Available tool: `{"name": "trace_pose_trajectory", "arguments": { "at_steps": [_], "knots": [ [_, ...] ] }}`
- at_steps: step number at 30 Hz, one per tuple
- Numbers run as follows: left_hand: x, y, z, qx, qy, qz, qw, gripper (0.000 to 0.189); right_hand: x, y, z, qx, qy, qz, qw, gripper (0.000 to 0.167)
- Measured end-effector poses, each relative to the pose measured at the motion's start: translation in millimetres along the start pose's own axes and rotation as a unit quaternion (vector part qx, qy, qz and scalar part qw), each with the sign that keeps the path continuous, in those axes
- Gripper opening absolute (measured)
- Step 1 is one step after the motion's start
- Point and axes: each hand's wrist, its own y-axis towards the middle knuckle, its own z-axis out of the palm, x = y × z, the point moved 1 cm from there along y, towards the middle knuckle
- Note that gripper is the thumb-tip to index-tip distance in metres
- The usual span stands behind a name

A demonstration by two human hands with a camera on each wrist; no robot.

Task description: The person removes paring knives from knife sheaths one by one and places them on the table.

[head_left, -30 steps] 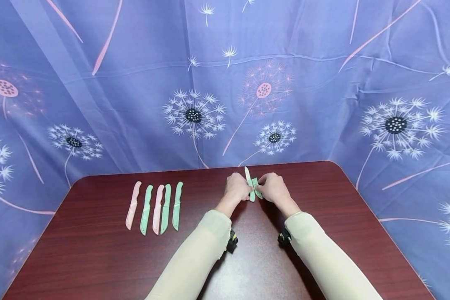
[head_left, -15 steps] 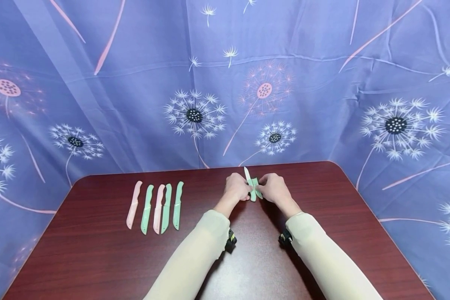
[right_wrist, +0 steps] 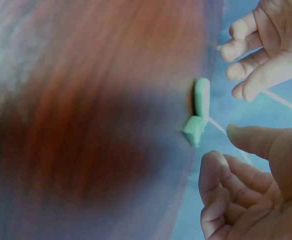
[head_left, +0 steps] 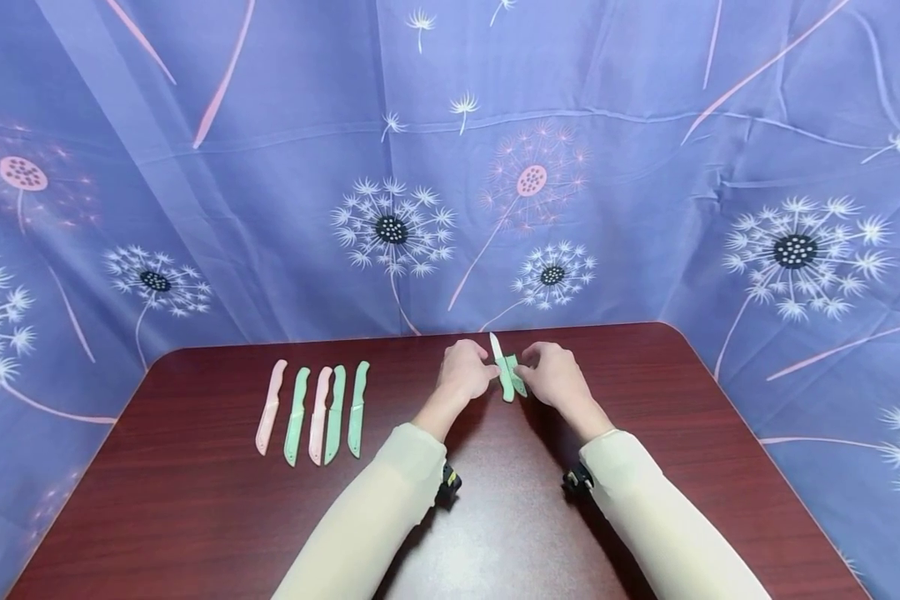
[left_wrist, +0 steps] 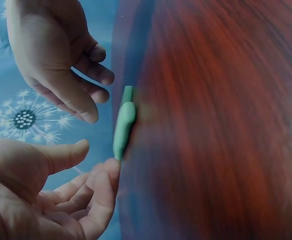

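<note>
An unsheathed knife with a green handle (head_left: 507, 388) and a pale blade lies near the table's far edge, its tip pointing away. Right beside it, on the right, lies a green knife sheath (head_left: 518, 382). My left hand (head_left: 462, 369) is just left of the knife, thumb and fingers spread apart with nothing between them. On the other side, my right hand (head_left: 557, 375) hovers by the sheath, its fingers loosely bent and holding nothing. The right wrist view shows a gap between the right thumb and fingers, with the knife handle (right_wrist: 202, 97) and sheath (right_wrist: 194, 131) beyond the fingertips.
Several sheathed knives lie in a row on the left of the dark red wooden table (head_left: 195, 500), among them a pink knife (head_left: 268, 421) and a green knife (head_left: 357, 417). A blue dandelion-print cloth (head_left: 270, 208) hangs behind the table's far edge.
Both hands have let go: the left hand has drawn back leftward from the knife, and the right hand's fingers have loosened off the sheath. Knife and sheath stay side by side.
</note>
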Motion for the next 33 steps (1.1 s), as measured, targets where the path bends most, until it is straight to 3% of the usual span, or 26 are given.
{"name": "trace_pose_trajectory", "arguments": {
  "at_steps": [12, 25, 33],
  "knots": [
    [7.8, -20.3, -35.7, -0.024, 0.015, 0.033, 0.9991, 0.035, 21, -17.2, -7, -0.018, -0.007, -0.037, 0.9991, 0.031],
    [21.8, -41.8, -69.1, -0.055, 0.067, 0.056, 0.9946, 0.040, 44, -37.4, -7, -0.020, -0.021, -0.076, 0.9967, 0.040],
    [35.0, -51.1, -85.6, -0.082, 0.116, 0.085, 0.9863, 0.041, 51, -47.6, -1, -0.051, -0.068, -0.136, 0.9871, 0.043]
  ]
}}
